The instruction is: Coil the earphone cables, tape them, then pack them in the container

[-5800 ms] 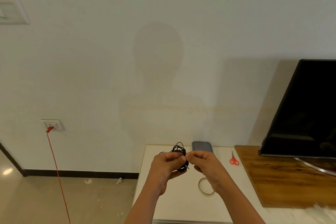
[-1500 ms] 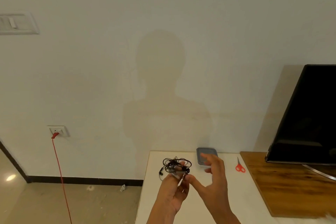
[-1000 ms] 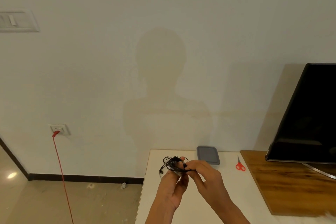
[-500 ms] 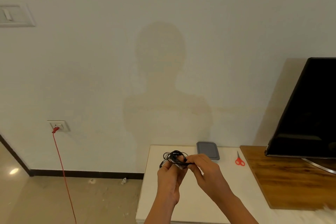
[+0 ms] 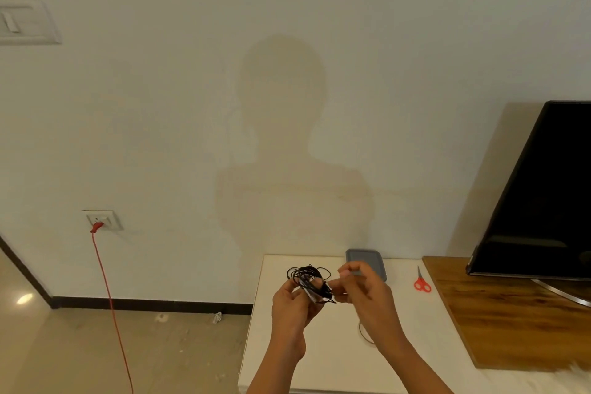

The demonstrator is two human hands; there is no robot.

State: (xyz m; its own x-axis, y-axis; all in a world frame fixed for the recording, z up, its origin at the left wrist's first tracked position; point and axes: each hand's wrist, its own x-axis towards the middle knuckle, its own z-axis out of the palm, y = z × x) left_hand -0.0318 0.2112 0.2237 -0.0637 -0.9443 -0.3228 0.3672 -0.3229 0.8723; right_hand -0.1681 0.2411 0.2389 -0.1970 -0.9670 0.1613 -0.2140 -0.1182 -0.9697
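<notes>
right now your left hand (image 5: 294,304) has its fingers curled round the coil (image 5: 307,273) and holds it up above the table (image 5: 319,361). a pale strip (image 5: 311,295), tape by the look, crosses the gripped end. your right hand (image 5: 371,297) is half spread and blurred, with its thumb at the coil; whether it pinches anything cannot be told. the container (image 5: 364,256) lies straight beyond at the table's far edge, partly behind that hand, its long side running away from you. the right hand is nearer, so packing likely means a short carry forward and right.
</notes>
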